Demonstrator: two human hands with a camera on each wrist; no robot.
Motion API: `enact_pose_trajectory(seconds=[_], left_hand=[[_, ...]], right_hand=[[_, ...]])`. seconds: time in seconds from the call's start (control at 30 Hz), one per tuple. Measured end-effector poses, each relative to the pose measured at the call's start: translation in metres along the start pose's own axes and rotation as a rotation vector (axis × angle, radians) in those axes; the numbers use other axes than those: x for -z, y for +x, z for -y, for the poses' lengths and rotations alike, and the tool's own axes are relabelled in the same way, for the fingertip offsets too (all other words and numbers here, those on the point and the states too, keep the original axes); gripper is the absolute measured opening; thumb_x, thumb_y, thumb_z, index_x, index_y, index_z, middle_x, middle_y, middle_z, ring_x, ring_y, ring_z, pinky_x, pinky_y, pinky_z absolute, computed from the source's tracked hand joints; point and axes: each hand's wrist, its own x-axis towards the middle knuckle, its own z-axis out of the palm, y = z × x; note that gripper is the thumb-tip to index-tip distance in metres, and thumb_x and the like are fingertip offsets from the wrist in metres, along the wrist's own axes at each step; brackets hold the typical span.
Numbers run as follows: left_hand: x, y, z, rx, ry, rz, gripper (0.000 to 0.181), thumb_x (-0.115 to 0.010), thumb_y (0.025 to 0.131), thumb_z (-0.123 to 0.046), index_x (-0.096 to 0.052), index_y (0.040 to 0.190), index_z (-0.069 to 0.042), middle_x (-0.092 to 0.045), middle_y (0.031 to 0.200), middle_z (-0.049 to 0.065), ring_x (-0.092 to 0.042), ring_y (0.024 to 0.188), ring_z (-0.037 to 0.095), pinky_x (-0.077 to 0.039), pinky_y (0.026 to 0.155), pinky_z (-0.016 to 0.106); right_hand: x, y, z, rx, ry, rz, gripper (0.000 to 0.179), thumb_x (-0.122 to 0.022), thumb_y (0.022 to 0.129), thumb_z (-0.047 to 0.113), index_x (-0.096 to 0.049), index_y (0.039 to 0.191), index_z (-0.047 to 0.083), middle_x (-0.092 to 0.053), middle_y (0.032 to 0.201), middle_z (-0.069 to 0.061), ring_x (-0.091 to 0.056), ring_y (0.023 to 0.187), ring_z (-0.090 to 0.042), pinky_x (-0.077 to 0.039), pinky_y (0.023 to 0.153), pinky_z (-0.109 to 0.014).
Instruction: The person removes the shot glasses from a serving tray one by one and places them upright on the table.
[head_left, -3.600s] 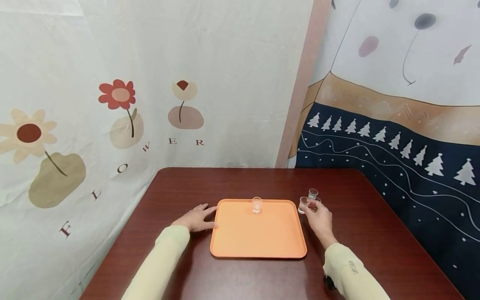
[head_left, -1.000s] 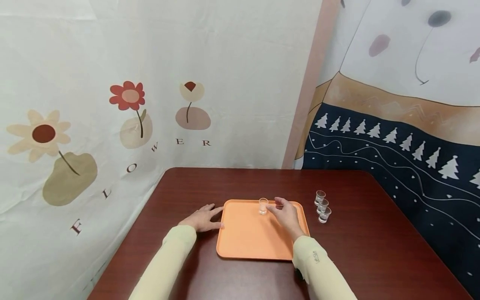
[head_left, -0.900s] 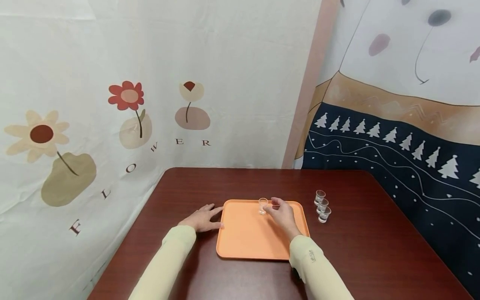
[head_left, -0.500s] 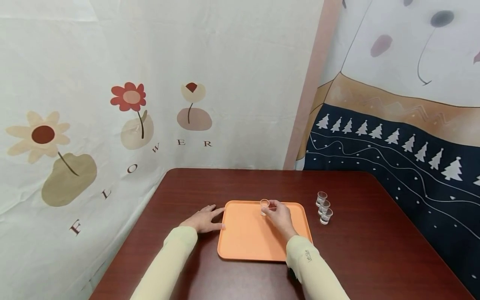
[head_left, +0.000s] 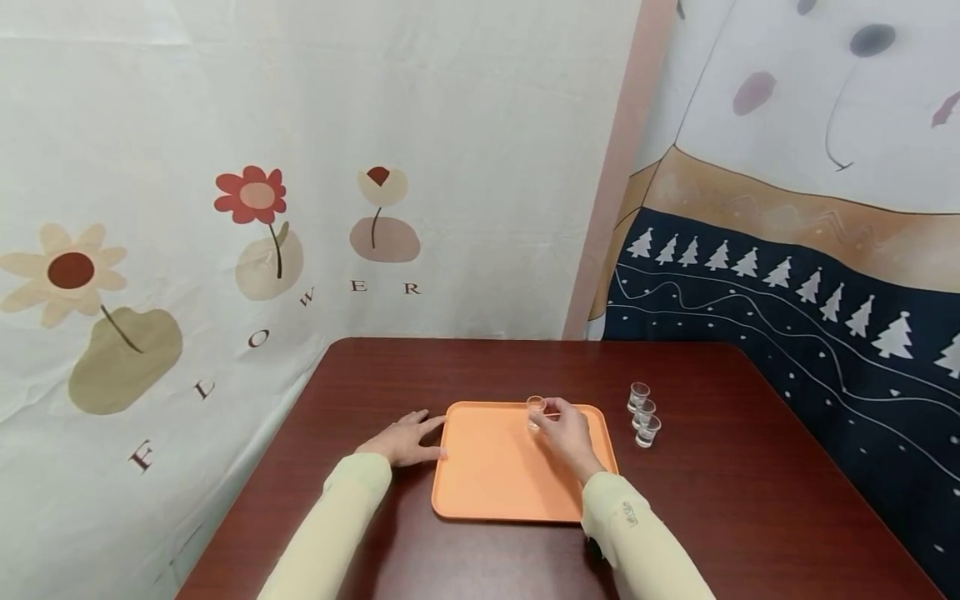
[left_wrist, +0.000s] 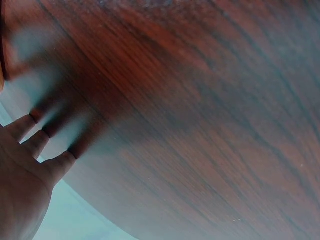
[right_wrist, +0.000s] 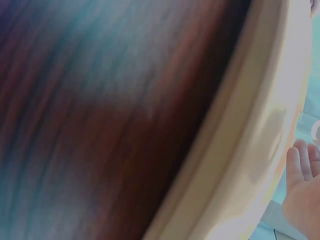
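Close to the far edge of the orange tray (head_left: 510, 475), my right hand (head_left: 567, 435) pinches a small clear shot glass (head_left: 536, 408) between thumb and fingers. The glass is upright; I cannot tell whether its base touches the tray. With fingers spread, my left hand (head_left: 402, 440) lies on the table at the tray's left edge, fingertips against the rim. Right of the tray, three similar shot glasses (head_left: 642, 416) stand in a short, close row. The left wrist view has the fingers (left_wrist: 60, 165) on the wood; the right wrist view has the right hand (right_wrist: 302, 192) past the tray rim (right_wrist: 235, 110).
A dark red-brown wooden table (head_left: 720, 500) carries everything. Behind it hangs a pale cloth (head_left: 480, 167) printed with flowers and letters. To the right is a dark blue cloth (head_left: 720, 308) with white trees.
The right hand has gone from the glasses at right to the one on the tray, gripped it and shifted it slightly right. The right-hand glasses now stand in a row. The left hand stayed.
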Motion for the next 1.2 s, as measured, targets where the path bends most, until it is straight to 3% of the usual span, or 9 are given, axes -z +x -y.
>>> enact_pose_trajectory(seconds=[0.3,0.8,1.2], left_hand=[[0.002,-0.002,0.004,0.003,0.021,-0.006,0.077,-0.065,0.090,-0.057,-0.038,0.155,-0.025,-0.029,0.157,0.021,-0.024,0.145,0.041,-0.029,0.109,0.060],[0.002,-0.001,0.007,0.003,0.007,-0.007,0.076,-0.065,0.090,-0.056,-0.039,0.155,-0.024,-0.029,0.157,0.022,-0.023,0.146,0.042,-0.028,0.109,0.061],[0.000,-0.001,0.002,-0.010,0.014,0.001,0.079,-0.064,0.090,-0.059,-0.038,0.155,-0.023,-0.028,0.157,0.022,-0.023,0.145,0.042,-0.029,0.109,0.061]], right_hand=[[0.023,-0.001,0.003,0.037,-0.010,-0.054,0.026,-0.080,0.086,0.024,-0.070,0.103,0.006,-0.072,0.096,-0.007,-0.071,0.088,-0.022,-0.055,0.071,-0.032],[0.083,-0.012,-0.022,0.021,-0.100,-0.166,0.032,-0.081,0.084,0.028,-0.071,0.102,0.003,-0.070,0.090,-0.009,-0.065,0.084,-0.023,-0.051,0.068,-0.027],[0.135,-0.041,-0.048,-0.027,-0.182,-0.162,0.040,-0.079,0.086,0.035,-0.072,0.111,0.004,-0.074,0.097,-0.009,-0.067,0.091,-0.024,-0.048,0.075,-0.031]])
